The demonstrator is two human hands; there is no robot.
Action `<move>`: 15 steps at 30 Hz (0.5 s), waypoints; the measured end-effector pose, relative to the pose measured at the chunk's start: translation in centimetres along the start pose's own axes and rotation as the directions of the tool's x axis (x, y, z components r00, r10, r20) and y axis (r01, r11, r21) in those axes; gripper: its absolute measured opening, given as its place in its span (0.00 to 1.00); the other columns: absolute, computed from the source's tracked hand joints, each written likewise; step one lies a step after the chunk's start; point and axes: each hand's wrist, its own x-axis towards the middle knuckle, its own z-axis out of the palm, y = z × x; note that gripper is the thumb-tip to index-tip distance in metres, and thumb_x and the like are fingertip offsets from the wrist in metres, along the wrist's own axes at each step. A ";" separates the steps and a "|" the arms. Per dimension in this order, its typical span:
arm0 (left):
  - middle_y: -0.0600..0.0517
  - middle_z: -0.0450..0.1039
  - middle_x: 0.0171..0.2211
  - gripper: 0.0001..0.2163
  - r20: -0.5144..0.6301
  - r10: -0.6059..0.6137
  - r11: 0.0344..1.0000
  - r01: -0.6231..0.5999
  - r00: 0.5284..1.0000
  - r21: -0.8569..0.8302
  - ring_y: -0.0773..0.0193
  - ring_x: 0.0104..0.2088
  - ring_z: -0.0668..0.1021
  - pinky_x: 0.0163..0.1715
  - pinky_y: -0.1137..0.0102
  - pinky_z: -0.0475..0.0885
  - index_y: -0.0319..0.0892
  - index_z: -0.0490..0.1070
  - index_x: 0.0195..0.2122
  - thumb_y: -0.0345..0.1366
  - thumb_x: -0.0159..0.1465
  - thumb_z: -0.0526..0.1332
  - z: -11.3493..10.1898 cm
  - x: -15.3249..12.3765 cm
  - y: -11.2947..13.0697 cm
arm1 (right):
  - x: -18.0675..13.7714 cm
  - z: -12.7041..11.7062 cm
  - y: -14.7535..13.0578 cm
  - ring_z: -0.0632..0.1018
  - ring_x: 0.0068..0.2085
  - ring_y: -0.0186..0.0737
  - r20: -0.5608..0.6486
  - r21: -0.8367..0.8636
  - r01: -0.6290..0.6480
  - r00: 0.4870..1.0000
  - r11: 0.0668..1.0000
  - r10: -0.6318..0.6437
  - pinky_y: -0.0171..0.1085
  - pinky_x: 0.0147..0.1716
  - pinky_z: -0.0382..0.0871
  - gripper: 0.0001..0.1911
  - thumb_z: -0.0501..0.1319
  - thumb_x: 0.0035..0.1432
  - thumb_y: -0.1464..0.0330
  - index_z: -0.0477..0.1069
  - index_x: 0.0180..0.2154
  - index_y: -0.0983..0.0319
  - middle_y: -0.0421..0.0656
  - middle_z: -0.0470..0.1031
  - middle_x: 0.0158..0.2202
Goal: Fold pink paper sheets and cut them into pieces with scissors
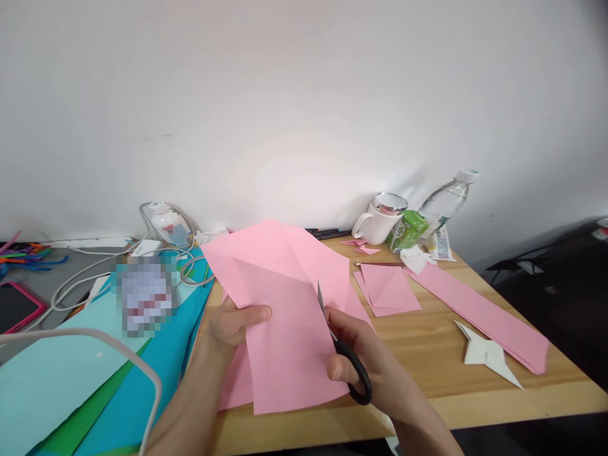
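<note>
A folded pink paper sheet [280, 304] is held up over the wooden table [427, 354]. My left hand [232, 323] pinches its left edge, thumb on top. My right hand [361, 358] is closed round the black handles of a pair of scissors [339, 348]. The scissor blades point upward and lie against the right edge of the pink sheet.
Pink offcuts [387, 288], a long pink strip [479, 313] and a white folded paper shape [489, 354] lie to the right. A white mug [377, 218], green carton [406, 231] and water bottle [444, 202] stand by the wall. Blue and green sheets [71, 380], cables and a white wire frame lie to the left.
</note>
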 end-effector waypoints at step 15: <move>0.49 0.80 0.29 0.16 0.014 -0.007 1.000 0.007 1.000 -0.005 0.52 0.32 0.81 0.28 0.65 0.78 0.40 0.74 0.38 0.27 0.47 0.68 0.0 0.0 0.0 | 0.0 -0.1 0.1 0.55 0.25 0.32 0.006 0.009 -0.028 1.000 1.000 0.028 0.34 0.27 0.54 0.29 0.64 0.43 0.45 0.68 0.36 0.63 0.35 0.55 0.24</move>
